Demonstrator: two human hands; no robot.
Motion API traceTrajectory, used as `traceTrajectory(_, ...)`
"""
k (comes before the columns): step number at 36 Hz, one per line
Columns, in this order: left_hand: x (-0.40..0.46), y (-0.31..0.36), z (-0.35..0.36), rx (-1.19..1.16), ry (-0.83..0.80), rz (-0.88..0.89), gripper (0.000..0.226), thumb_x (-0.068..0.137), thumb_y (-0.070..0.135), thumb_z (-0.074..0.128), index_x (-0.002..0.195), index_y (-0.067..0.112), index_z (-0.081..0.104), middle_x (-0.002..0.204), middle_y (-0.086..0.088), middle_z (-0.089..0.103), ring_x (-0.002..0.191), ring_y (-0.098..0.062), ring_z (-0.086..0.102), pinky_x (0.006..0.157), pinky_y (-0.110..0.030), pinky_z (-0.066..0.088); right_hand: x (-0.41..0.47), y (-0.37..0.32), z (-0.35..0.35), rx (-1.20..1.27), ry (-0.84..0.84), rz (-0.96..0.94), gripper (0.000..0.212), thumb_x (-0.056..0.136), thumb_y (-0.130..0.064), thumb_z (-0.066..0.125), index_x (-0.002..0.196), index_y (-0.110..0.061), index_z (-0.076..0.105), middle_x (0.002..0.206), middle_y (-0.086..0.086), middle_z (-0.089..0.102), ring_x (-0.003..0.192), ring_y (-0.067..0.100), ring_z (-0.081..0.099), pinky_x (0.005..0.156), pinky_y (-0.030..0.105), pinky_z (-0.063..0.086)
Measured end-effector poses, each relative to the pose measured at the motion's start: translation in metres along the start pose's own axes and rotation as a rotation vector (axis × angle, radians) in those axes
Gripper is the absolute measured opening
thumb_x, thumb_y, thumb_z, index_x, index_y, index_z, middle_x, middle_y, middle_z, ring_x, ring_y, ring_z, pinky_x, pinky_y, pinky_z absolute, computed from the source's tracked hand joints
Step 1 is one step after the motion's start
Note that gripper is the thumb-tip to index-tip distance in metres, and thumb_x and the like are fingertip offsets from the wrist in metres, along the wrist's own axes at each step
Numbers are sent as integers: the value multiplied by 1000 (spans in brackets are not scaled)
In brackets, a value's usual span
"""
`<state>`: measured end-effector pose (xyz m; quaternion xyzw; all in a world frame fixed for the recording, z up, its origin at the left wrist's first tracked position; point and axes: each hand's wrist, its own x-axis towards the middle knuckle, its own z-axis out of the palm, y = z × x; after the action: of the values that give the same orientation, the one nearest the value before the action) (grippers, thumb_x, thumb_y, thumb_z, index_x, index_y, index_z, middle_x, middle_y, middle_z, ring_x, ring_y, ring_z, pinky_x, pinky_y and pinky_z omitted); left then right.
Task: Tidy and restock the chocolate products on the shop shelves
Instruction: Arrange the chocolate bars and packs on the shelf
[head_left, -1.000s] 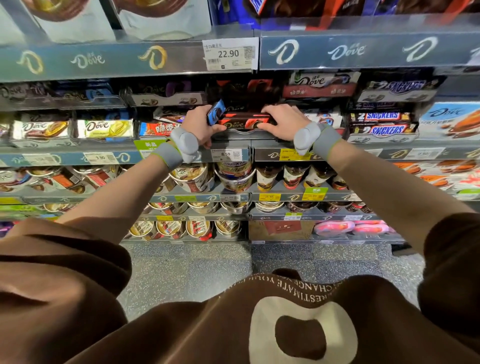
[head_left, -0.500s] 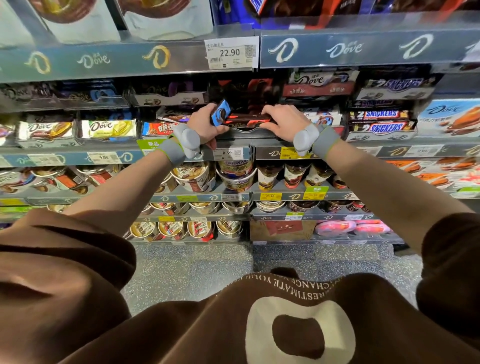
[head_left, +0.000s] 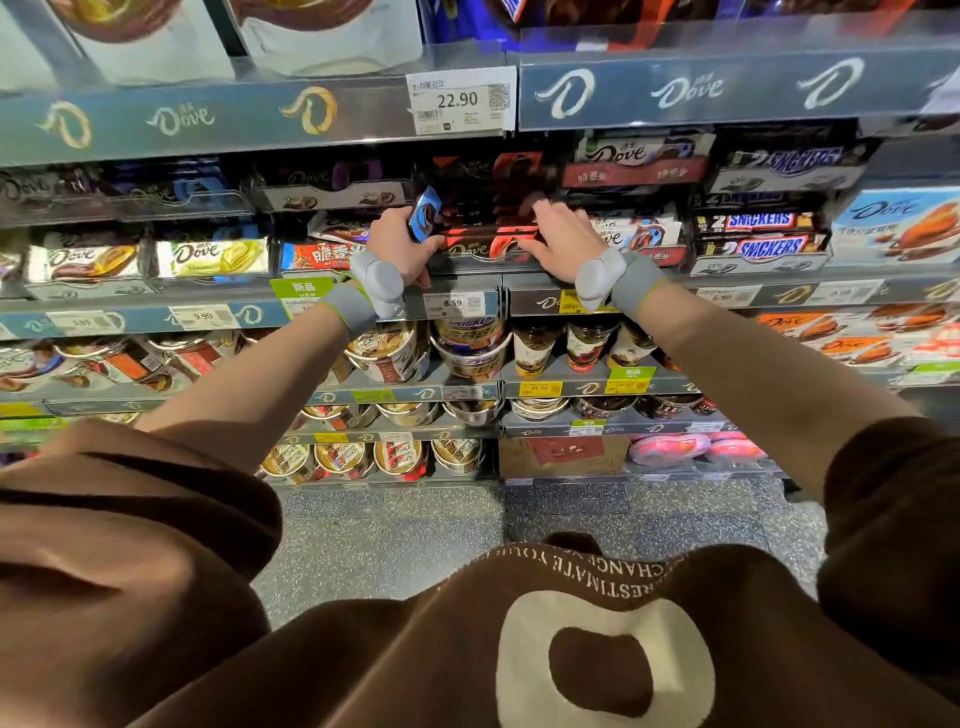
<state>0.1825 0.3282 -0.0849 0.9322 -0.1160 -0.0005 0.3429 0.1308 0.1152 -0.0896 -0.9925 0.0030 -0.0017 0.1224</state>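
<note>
Both my hands reach into the middle shelf at a tray of dark red Dove bars (head_left: 480, 244). My left hand (head_left: 402, 249) grips a blue-wrapped chocolate bar (head_left: 425, 213) that stands tilted upward, while pressing against the left end of the red bars. My right hand (head_left: 558, 234) lies over the right end of the same stack, fingers curled on the top red bar. Grey bands sit on both wrists. The stack's rear part is hidden in shadow.
Shelf rail (head_left: 462, 304) with price tags runs below my hands. Snickers bars (head_left: 761, 236) stack to the right, yellow Dove bars (head_left: 213, 257) to the left. Chocolate tubs (head_left: 470, 345) fill lower shelves. An upper shelf edge (head_left: 457, 101) hangs overhead. Speckled floor (head_left: 467, 530) lies below.
Both hands have pushed slightly deeper and higher into the shelf. The blue bar in my left hand has tipped more upright.
</note>
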Motion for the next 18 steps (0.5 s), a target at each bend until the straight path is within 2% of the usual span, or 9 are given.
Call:
traceTrajectory(2,-1,-1,0,5,21,0,16,86,20,66,86,8,56,63,0,58,46,-9,55,47,-15,43,-5,3,2,61,34,11,36,98,-29,48,123,-5,42,121,21,48,109,42,47,92,46,36)
traceTrajectory(4,-2,-3,0,-5,47,-5,10,86,15,64,90,7,62,74,-4,61,60,-19,57,54,-20,43,-10,6,6,107,92,-4,33,97,-27,50,125,-10,45,121,17,48,109,39,46,90,43,37)
traceTrajectory(6,-3,-4,0,-37,64,-11,13,86,13,62,95,5,65,78,-6,63,63,-23,60,60,-25,47,-14,8,8,107,164,-24,30,96,-25,51,123,-12,48,118,15,49,109,37,46,93,40,36)
traceTrajectory(11,-6,-9,-3,-98,74,1,12,87,13,60,96,13,68,77,-7,68,50,-13,65,56,-25,54,-18,10,10,53,312,-85,25,95,-17,50,117,-6,55,109,17,52,102,34,47,93,37,32)
traceTrajectory(14,-9,-10,-5,-135,124,15,14,87,12,58,95,12,70,76,-7,69,41,-3,59,58,-25,53,-19,7,12,33,395,-125,19,93,-15,50,107,-5,59,103,16,53,98,33,49,89,38,34)
traceTrajectory(15,-11,-10,-6,-144,150,10,13,87,12,59,94,10,70,75,-6,67,44,-4,58,59,-25,52,-18,4,13,35,408,-142,18,92,-15,49,103,-4,59,101,15,54,97,32,49,87,37,35)
traceTrajectory(18,-14,-16,-12,-201,206,-32,17,88,24,63,79,10,64,72,-11,62,62,-24,59,62,-29,49,-15,-6,13,54,418,-224,16,91,-14,48,95,-3,59,97,14,55,91,32,51,84,35,35)
